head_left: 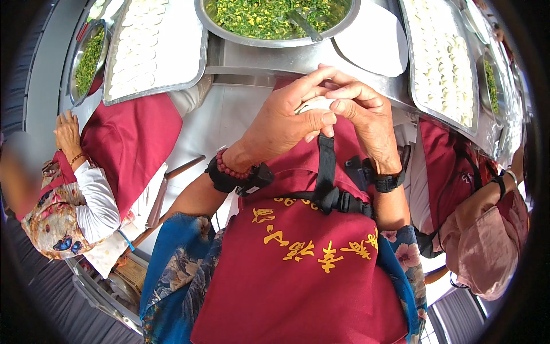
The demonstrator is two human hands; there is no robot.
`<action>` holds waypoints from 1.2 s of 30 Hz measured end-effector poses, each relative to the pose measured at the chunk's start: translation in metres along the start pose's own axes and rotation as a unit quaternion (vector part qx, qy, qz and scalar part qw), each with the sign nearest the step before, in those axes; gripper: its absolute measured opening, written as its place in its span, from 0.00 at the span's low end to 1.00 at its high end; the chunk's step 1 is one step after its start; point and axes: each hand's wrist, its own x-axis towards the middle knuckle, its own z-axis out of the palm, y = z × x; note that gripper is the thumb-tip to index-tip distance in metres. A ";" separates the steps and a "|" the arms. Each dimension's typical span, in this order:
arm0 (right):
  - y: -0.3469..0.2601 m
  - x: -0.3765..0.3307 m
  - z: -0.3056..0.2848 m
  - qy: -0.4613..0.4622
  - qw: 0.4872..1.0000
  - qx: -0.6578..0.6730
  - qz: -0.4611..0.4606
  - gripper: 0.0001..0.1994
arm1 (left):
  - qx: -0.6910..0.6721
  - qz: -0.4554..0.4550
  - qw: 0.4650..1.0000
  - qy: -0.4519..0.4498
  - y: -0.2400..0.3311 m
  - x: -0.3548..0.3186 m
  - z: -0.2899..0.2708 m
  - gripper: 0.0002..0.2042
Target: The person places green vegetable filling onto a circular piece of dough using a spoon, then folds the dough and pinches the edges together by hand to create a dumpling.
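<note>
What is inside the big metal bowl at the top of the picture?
The metal bowl holds chopped green and yellow filling, with a utensil lying in it. The bowl's bottom is covered, and its far side is out of frame.

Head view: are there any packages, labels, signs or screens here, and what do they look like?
No packages, signs or screens show.
Apron: dark red, on the person's chest, with a curved row of yellow embroidered characters across it.
Wrist device: black, on the left wrist, with a small white label.
Both hands pinch a white dumpling above the apron.
</note>
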 end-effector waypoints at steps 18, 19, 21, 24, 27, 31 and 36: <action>0.002 -0.001 0.000 0.012 0.985 -0.150 -0.087 0.09 | -0.013 -0.064 0.996 -0.053 -0.005 -0.003 -0.015 0.30; -0.001 -0.002 0.004 0.023 0.986 -0.144 -0.078 0.09 | -0.014 -0.064 0.997 -0.048 -0.004 -0.002 -0.014 0.31; -0.006 -0.003 0.010 0.047 0.989 -0.131 -0.059 0.10 | -0.016 -0.065 0.997 -0.038 -0.002 -0.002 -0.010 0.32; -0.005 -0.004 0.006 0.034 0.961 -0.254 -0.109 0.13 | 0.020 -0.059 0.997 -0.052 0.006 -0.001 -0.010 0.34; -0.001 -0.007 0.001 0.013 0.966 -0.230 -0.115 0.11 | 0.007 -0.063 0.993 -0.104 0.004 0.000 -0.017 0.37; 0.003 -0.010 0.012 0.038 0.987 -0.092 -0.124 0.06 | -0.161 -0.090 0.983 0.005 -0.008 0.001 -0.003 0.40; 0.009 -0.006 0.015 0.083 0.983 -0.125 -0.106 0.05 | -0.363 -0.108 0.925 0.025 -0.010 0.002 0.002 0.43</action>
